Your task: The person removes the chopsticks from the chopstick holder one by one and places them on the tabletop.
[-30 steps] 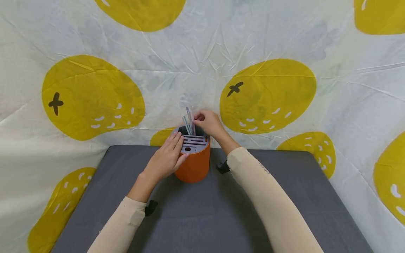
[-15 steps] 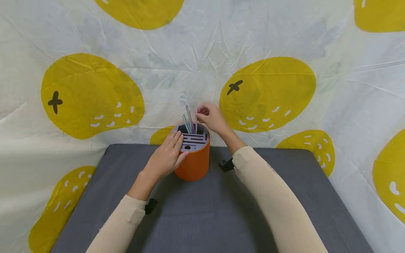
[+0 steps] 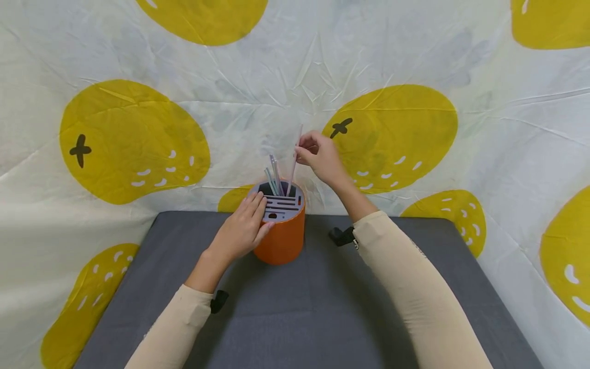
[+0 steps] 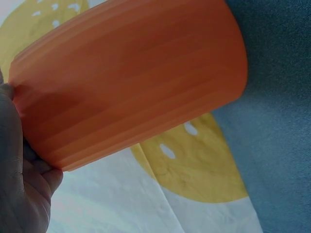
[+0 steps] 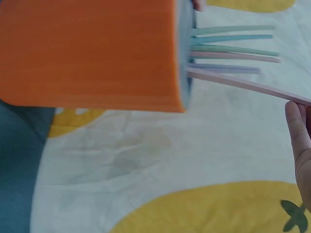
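Note:
An orange round knife block with a grey slotted top stands on the dark table. My left hand rests on its left rim, fingers straight over the top and thumb near the front edge. Between thumb and fingertips, my right hand pinches a thin pink straw above the block. The straw leans right, its lower end still inside the rear opening. In the right wrist view, several pastel straws in green, blue, pink and purple stick out beside it. Their lower ends are hidden in the block.
A dark grey cloth covers the table. Behind it hangs a white sheet printed with large yellow fruit, close behind the block. Small black wrist cameras sit under both wrists.
My right hand has moved up and to the right, drawing the pink straw partly out of the block. The left hand stays on the rim.

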The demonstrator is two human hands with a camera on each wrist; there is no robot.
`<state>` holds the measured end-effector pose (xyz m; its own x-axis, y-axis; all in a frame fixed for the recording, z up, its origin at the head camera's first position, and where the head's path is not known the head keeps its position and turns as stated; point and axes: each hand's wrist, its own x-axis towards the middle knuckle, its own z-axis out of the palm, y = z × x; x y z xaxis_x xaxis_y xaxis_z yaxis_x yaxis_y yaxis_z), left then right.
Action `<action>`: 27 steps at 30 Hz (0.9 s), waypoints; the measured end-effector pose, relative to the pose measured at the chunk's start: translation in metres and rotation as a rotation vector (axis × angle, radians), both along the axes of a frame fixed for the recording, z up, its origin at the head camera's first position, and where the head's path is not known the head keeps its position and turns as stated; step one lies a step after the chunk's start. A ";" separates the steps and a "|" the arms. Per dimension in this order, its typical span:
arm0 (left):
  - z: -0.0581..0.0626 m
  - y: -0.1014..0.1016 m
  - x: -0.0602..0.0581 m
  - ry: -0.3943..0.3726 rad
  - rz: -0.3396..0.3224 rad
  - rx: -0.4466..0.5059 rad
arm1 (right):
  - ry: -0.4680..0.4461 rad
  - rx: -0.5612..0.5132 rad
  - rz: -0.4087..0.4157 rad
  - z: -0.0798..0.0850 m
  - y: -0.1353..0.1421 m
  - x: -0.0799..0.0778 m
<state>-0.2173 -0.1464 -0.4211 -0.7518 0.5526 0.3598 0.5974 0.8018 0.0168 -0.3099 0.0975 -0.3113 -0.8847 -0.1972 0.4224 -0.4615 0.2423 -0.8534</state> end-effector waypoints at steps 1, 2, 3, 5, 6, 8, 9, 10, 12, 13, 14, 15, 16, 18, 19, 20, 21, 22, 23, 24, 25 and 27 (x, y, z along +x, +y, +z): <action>0.000 0.000 0.000 0.001 -0.001 0.002 | 0.002 -0.019 0.001 0.004 0.002 0.002; 0.000 0.000 0.000 0.002 -0.001 0.003 | 0.006 -0.045 0.006 0.008 0.005 0.003; 0.001 0.000 0.000 0.004 -0.002 0.004 | 0.011 -0.070 0.006 0.012 0.008 0.005; 0.001 0.001 0.000 0.008 -0.004 0.001 | 0.020 -0.127 0.004 0.020 0.014 0.008; 0.002 0.001 0.001 0.008 -0.004 0.000 | 0.029 -0.155 0.000 0.024 0.018 0.010; 0.002 0.001 0.000 0.005 -0.004 -0.006 | 0.052 -0.206 -0.011 0.031 0.026 0.014; 0.002 0.002 0.000 0.001 -0.004 -0.008 | 0.059 -0.232 -0.016 0.035 0.030 0.015; 0.003 0.002 0.000 -0.003 -0.002 -0.009 | 0.064 -0.260 -0.017 0.039 0.035 0.017; 0.003 0.001 -0.001 -0.016 0.004 -0.010 | 0.074 -0.297 -0.023 0.045 0.044 0.019; 0.003 0.002 -0.001 -0.022 0.007 -0.010 | 0.075 -0.310 -0.024 0.048 0.048 0.021; 0.003 0.002 -0.001 -0.028 0.009 -0.009 | 0.078 -0.320 -0.026 0.050 0.053 0.022; 0.003 0.002 -0.002 -0.032 0.011 -0.007 | 0.077 -0.328 -0.025 0.051 0.057 0.023; 0.003 0.002 -0.002 -0.037 0.012 -0.004 | 0.078 -0.321 -0.032 0.051 0.061 0.025; 0.004 0.002 -0.001 -0.042 0.010 0.001 | 0.084 -0.285 -0.053 0.050 0.070 0.027; 0.004 0.002 -0.001 -0.043 0.008 0.001 | 0.088 -0.266 -0.064 0.049 0.074 0.029; 0.004 0.002 -0.001 -0.044 0.006 0.003 | 0.089 -0.245 -0.075 0.047 0.078 0.030; 0.004 0.002 -0.001 -0.043 0.005 0.003 | 0.085 -0.221 -0.088 0.045 0.082 0.031; 0.004 0.002 -0.001 -0.044 0.005 0.003 | 0.081 -0.196 -0.100 0.042 0.085 0.032; 0.004 0.002 -0.001 -0.042 0.005 0.002 | 0.078 -0.170 -0.112 0.039 0.089 0.033; 0.003 0.002 -0.001 -0.040 0.005 0.001 | 0.071 -0.146 -0.122 0.035 0.092 0.034; 0.003 0.002 -0.001 -0.038 0.006 0.001 | 0.058 -0.123 -0.129 0.031 0.095 0.034; 0.003 0.002 0.000 -0.034 0.007 0.002 | 0.027 -0.072 -0.139 0.021 0.102 0.035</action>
<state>-0.2176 -0.1440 -0.4182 -0.7676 0.5463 0.3352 0.5907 0.8060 0.0390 -0.2749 0.1990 -0.2904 -0.8894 -0.0423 0.4552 -0.4510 0.2443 -0.8585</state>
